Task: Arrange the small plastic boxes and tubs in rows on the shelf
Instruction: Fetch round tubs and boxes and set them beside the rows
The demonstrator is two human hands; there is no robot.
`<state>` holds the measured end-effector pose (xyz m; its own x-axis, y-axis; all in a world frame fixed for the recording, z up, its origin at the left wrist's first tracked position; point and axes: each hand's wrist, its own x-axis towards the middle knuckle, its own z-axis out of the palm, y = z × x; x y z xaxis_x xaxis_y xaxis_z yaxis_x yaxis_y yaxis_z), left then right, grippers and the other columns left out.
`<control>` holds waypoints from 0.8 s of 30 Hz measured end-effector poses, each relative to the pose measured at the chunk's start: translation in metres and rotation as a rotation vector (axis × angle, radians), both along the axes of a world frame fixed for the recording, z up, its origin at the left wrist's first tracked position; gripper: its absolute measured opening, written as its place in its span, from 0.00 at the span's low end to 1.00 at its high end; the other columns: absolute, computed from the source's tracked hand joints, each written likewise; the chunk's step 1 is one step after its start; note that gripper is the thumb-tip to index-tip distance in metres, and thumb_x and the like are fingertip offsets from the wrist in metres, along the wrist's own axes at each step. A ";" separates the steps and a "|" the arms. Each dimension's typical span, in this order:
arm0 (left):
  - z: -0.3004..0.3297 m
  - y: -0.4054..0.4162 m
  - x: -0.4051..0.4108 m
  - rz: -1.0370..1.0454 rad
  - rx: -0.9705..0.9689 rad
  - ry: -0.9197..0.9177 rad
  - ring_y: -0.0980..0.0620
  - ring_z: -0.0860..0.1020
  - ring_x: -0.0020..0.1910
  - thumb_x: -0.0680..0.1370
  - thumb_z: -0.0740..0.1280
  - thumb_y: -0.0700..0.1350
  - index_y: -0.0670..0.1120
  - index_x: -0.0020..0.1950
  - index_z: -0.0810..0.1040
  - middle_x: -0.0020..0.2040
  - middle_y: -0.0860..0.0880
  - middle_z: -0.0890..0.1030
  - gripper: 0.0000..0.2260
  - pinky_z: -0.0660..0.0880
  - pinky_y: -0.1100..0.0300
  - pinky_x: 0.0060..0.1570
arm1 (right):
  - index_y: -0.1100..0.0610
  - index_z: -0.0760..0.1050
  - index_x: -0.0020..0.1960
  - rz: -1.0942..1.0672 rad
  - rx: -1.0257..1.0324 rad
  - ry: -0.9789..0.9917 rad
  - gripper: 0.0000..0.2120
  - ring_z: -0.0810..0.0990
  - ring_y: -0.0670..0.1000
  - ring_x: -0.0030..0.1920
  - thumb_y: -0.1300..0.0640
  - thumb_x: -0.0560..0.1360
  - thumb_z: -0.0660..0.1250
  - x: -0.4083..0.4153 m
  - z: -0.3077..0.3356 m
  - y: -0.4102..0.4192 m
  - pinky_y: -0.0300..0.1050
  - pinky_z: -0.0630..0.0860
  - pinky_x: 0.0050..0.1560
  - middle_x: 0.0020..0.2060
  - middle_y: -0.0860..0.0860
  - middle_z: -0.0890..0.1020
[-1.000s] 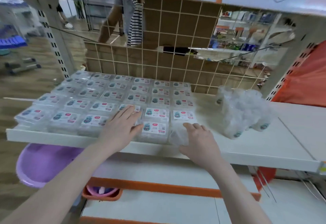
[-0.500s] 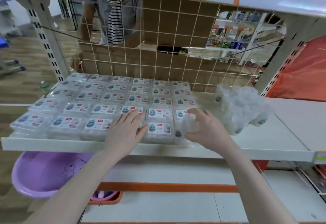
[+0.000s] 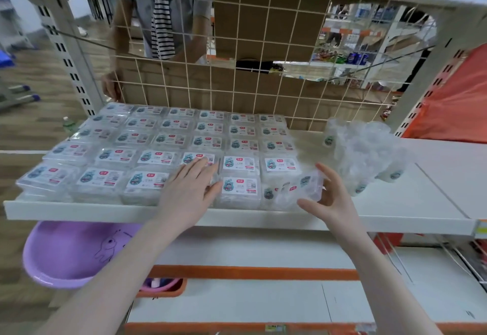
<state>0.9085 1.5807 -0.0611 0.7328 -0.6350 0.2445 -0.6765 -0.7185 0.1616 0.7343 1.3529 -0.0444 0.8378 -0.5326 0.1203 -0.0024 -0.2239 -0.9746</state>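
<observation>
Several rows of clear plastic boxes [image 3: 158, 158] with white labels cover the left half of the white shelf [image 3: 395, 213]. My left hand [image 3: 189, 189] lies flat, fingers spread, on a front-row box. My right hand [image 3: 330, 197] grips a tilted clear box [image 3: 300, 189] at the right end of the front row, its right side raised off the shelf. A loose heap of clear tubs [image 3: 366, 155] in plastic wrap lies further right on the shelf.
A wire grid panel [image 3: 237, 71] backs the shelf, and a person in a grey top [image 3: 163, 18] stands behind it. A purple basin [image 3: 71, 253] sits below the shelf's left end. An orange sheet [image 3: 458, 97] hangs at right.
My right hand has shifted right and lifted the end box so it now tilts. My left hand has stayed pressed on the front row. The camera has moved closer.
</observation>
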 end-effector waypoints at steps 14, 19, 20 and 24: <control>0.000 0.000 -0.001 0.001 0.010 -0.006 0.51 0.59 0.75 0.80 0.50 0.59 0.51 0.74 0.64 0.75 0.50 0.62 0.25 0.52 0.54 0.73 | 0.51 0.64 0.70 -0.221 -0.597 0.274 0.38 0.74 0.50 0.56 0.48 0.65 0.76 -0.018 -0.012 0.009 0.45 0.72 0.54 0.55 0.48 0.76; 0.000 0.000 -0.001 -0.002 0.002 -0.009 0.51 0.58 0.75 0.80 0.51 0.58 0.51 0.74 0.64 0.75 0.50 0.62 0.24 0.51 0.55 0.73 | 0.66 0.73 0.63 -0.359 -0.949 0.346 0.35 0.78 0.62 0.47 0.44 0.64 0.76 -0.015 -0.024 0.039 0.52 0.77 0.43 0.46 0.59 0.78; 0.000 0.000 -0.001 -0.004 0.005 -0.007 0.51 0.58 0.75 0.80 0.50 0.58 0.51 0.74 0.64 0.75 0.50 0.62 0.24 0.51 0.55 0.73 | 0.67 0.74 0.61 -0.367 -0.978 0.327 0.35 0.78 0.63 0.45 0.45 0.64 0.77 -0.014 -0.024 0.041 0.52 0.77 0.40 0.45 0.60 0.78; -0.001 0.000 0.000 -0.011 0.010 -0.002 0.51 0.57 0.75 0.80 0.49 0.59 0.51 0.74 0.63 0.76 0.50 0.61 0.25 0.50 0.55 0.73 | 0.69 0.68 0.66 -0.238 -1.023 0.372 0.38 0.77 0.62 0.53 0.44 0.68 0.72 -0.014 -0.022 0.038 0.53 0.76 0.51 0.54 0.62 0.76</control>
<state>0.9084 1.5804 -0.0616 0.7255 -0.6454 0.2390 -0.6845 -0.7127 0.1532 0.7205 1.3913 -0.0664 0.8029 -0.4777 0.3567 -0.4055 -0.8762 -0.2605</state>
